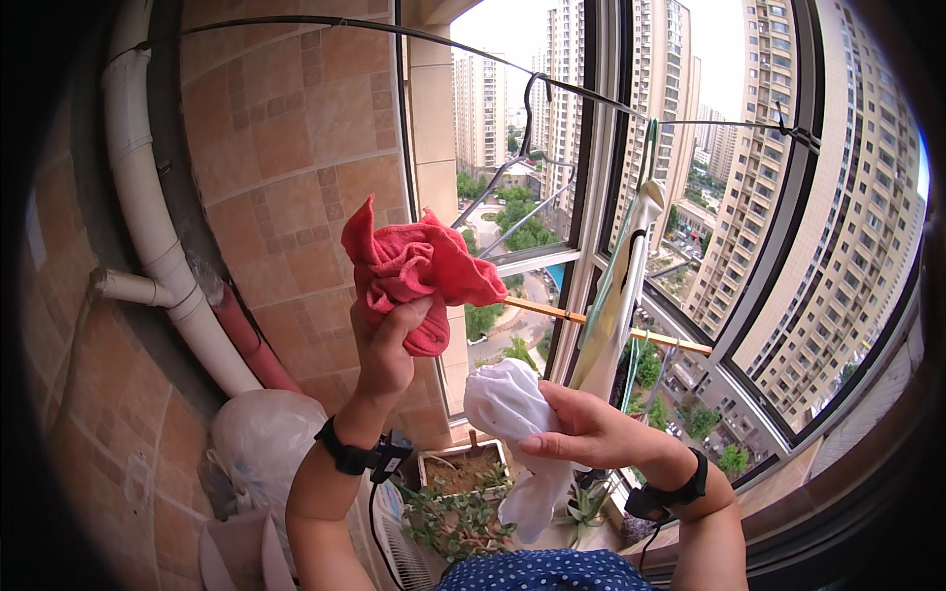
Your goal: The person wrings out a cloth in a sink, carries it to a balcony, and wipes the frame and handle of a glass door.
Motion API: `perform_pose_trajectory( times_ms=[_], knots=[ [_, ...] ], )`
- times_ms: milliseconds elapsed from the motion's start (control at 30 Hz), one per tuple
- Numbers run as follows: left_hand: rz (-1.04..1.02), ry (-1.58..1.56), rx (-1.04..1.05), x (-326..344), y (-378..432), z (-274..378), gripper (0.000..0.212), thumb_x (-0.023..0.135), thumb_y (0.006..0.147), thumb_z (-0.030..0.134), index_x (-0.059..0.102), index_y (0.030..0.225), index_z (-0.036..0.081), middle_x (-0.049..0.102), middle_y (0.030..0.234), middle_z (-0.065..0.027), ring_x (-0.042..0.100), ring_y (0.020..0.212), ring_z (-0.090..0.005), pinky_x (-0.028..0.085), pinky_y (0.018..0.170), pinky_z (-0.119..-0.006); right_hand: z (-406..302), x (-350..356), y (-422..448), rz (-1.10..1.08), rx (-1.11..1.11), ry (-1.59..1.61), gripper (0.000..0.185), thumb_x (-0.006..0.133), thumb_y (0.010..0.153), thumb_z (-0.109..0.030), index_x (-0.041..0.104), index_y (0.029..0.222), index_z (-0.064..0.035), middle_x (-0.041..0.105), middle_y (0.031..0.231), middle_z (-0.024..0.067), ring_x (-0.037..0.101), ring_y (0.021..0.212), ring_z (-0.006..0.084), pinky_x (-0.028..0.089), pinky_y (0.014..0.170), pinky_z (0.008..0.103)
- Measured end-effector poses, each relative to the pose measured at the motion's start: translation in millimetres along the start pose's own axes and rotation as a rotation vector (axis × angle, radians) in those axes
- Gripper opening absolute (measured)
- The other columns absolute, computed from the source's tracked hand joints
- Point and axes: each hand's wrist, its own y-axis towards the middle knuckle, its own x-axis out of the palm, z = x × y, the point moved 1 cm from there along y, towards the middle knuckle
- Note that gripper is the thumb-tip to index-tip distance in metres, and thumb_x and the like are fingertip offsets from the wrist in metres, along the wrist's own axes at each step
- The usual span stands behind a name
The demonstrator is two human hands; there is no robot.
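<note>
My left hand (392,340) grips a bunched red cloth (414,266), raised in front of the tiled wall, its corners sticking out. Lower and to the right, my right hand (591,425) pinches a crumpled white cloth (510,406), part of which hangs below the fingers. A gap separates the two cloths. Above them a dark clothes hanger (521,159) hangs bare from a line (355,24). Right of my hands, pale garments (621,295) hang from a green hanger (650,140) on the same line. Black bands with small devices circle both my wrists.
A wooden bar (532,306) crosses behind the hands, before the windows (606,148). Below stand a planter with soil (462,469), a leafy plant (458,517) and a spiky plant (587,510). At the left are a white drainpipe (159,229) and a full plastic bag (266,436).
</note>
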Motion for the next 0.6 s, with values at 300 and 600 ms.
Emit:
perform_pose_trajectory(
  times_ms=[300,600],
  knots=[
    [-0.006,-0.025,0.001,-10,6,11,0.040,0.052,0.077,0.004,0.050,0.117,0.000,0.058,0.107,-0.0058,0.057,0.097,-0.0138,0.046,0.088,-0.029,-28,8,40,0.359,-0.084,0.234,0.022,0.056,0.087,-0.002,0.040,0.101,-0.0041,0.037,0.086,-0.0015,0.039,0.079,0.0048,0.036,0.066,0.0222],
    [-0.059,-0.171,-0.172,-14,11,35,0.042,0.046,0.080,0.009,0.047,0.121,0.002,0.057,0.114,-0.0098,0.058,0.103,-0.0208,0.047,0.091,-0.035,-66,-29,106,0.626,-0.325,0.340,0.026,0.051,0.083,0.001,0.045,0.108,0.0023,0.054,0.098,0.0100,0.054,0.080,0.0143,0.045,0.067,0.0265]
  ],
)
